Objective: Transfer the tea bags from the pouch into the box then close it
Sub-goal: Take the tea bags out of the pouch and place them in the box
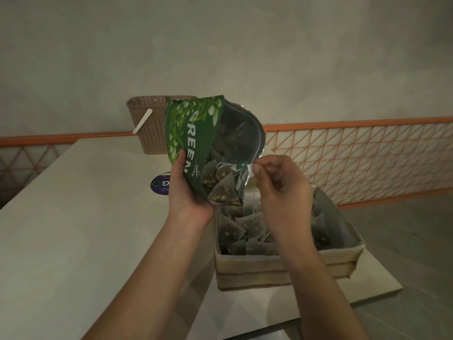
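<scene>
Pouch (193,133): green; held up and tipped over the box; its mouth is open and points down to the right
Left hand (188,192): fingers wrapped round the low end of the pouch
Right hand (277,182): thumb and finger pinch a small white tag (250,168) at the pouch mouth
Tea bags (224,190): some poke out of the pouch; many more lie in the box
Box (282,266): open; on the table (73,229), near right
Basket (149,126): brown; far side, behind the pouch
</scene>
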A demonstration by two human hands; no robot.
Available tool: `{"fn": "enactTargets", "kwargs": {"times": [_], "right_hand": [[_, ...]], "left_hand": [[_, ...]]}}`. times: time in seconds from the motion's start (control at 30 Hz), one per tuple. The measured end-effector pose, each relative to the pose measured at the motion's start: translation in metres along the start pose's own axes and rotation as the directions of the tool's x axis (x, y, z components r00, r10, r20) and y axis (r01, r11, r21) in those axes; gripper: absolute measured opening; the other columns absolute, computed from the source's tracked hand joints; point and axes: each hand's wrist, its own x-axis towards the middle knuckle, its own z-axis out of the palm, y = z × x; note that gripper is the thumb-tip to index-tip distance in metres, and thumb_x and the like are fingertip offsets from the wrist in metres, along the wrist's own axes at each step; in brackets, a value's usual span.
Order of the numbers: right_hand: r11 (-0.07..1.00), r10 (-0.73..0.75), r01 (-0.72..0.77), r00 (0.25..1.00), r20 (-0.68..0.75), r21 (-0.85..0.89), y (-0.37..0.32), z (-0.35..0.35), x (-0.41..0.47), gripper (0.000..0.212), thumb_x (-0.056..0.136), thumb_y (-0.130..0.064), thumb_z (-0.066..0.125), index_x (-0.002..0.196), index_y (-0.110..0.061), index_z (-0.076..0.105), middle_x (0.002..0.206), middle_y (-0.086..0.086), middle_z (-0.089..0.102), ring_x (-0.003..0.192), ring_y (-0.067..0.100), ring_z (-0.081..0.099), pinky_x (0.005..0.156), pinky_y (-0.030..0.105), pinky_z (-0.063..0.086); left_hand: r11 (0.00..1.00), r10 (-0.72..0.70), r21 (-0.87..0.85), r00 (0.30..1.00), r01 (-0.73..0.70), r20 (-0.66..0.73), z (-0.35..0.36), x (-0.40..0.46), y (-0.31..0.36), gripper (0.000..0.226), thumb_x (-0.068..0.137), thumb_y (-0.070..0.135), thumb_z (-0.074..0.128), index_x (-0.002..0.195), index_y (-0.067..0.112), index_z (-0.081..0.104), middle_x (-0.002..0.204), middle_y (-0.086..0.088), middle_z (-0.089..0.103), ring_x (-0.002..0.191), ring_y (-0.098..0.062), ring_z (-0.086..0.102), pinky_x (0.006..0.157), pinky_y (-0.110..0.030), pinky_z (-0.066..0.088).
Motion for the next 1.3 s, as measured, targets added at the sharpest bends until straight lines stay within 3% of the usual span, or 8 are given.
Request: {"fn": "enactTargets", "kwargs": {"times": [0.13,0.3,0.4,0.63,0.77,0.9,1.13,1.3], "right_hand": [[0.996,0.047,-0.044,0.998,0.033,-0.077,0.002,-0.004,-0.002,0.010,0.090,-0.020,0.067,0.089,-0.030,0.065,0.096,-0.008,0.059,0.085,0.002,0.056,0.073,0.008,0.043],[0.863,0.330,-0.369,0.929,0.168,0.344,0.003,-0.015,0.001,0.006,0.088,-0.012,0.067,0.091,-0.011,0.072,0.075,0.001,0.065,0.071,0.011,0.058,0.067,0.021,0.051],[0.818,0.366,-0.415,0.910,0.196,0.399,0.005,-0.019,0.002,0.009,0.088,-0.007,0.065,0.093,-0.005,0.072,0.076,0.006,0.066,0.074,0.017,0.062,0.068,0.024,0.053],[0.904,0.330,-0.350,0.936,0.120,0.243,0.017,-0.016,-0.002,0.017,0.094,-0.025,0.059,0.102,-0.012,0.065,0.086,-0.002,0.066,0.077,0.004,0.063,0.069,0.020,0.051],[0.955,0.216,-0.221,0.975,0.046,0.198,0.014,-0.012,-0.006,0.008,0.093,-0.013,0.061,0.099,-0.013,0.066,0.086,0.002,0.070,0.079,0.013,0.067,0.073,0.022,0.055],[0.991,0.114,-0.118,0.992,0.052,0.062,0.017,-0.011,-0.006,0.028,0.093,-0.007,0.061,0.116,-0.021,0.067,0.098,0.001,0.068,0.087,0.014,0.068,0.076,0.021,0.056],[0.997,0.076,-0.077,0.996,0.040,0.022,0.018,-0.010,-0.007,0.022,0.095,-0.009,0.057,0.097,-0.028,0.068,0.088,-0.006,0.069,0.079,0.016,0.068,0.074,0.034,0.060],[0.998,0.050,-0.048,0.994,0.094,-0.027,0.015,-0.008,-0.006,0.024,0.100,-0.008,0.048,0.098,-0.028,0.061,0.088,-0.006,0.064,0.080,0.012,0.061,0.075,0.039,0.056]], "left_hand": [[1.000,-0.014,-0.016,0.999,0.014,0.029,-0.003,0.002,0.001,0.058,0.099,0.055,0.048,0.141,0.017,0.061,0.140,-0.016,0.063,0.132,-0.036,0.058,0.112,-0.052,0.044],[0.999,-0.020,-0.048,1.000,0.021,0.023,-0.009,0.007,0.005,0.060,0.095,0.053,0.055,0.144,0.018,0.059,0.150,-0.012,0.055,0.141,-0.032,0.050,0.120,-0.051,0.035],[0.999,0.008,-0.038,1.000,-0.008,0.005,-0.008,0.008,0.005,0.059,0.096,0.053,0.055,0.143,0.018,0.061,0.149,-0.010,0.057,0.139,-0.029,0.053,0.119,-0.049,0.038],[0.998,-0.021,-0.067,0.999,0.023,0.034,-0.011,0.011,0.004,0.059,0.095,0.054,0.056,0.143,0.020,0.061,0.148,-0.010,0.058,0.138,-0.031,0.053,0.118,-0.052,0.037],[0.997,-0.011,-0.076,0.999,0.014,0.042,-0.016,0.015,0.005,0.058,0.095,0.052,0.058,0.143,0.019,0.061,0.150,-0.011,0.056,0.141,-0.031,0.050,0.120,-0.052,0.036],[0.997,-0.005,-0.071,0.998,0.009,0.058,-0.017,0.016,0.006,0.058,0.095,0.051,0.059,0.142,0.019,0.061,0.150,-0.011,0.056,0.142,-0.031,0.049,0.120,-0.052,0.034],[0.998,-0.003,-0.063,0.998,0.007,0.063,-0.015,0.015,0.005,0.057,0.096,0.052,0.057,0.142,0.019,0.061,0.147,-0.012,0.058,0.138,-0.034,0.053,0.120,-0.054,0.035],[0.998,0.001,-0.058,0.998,0.002,0.057,-0.014,0.014,0.004,0.057,0.095,0.051,0.058,0.141,0.019,0.062,0.148,-0.012,0.058,0.138,-0.034,0.053,0.120,-0.054,0.036]]}}
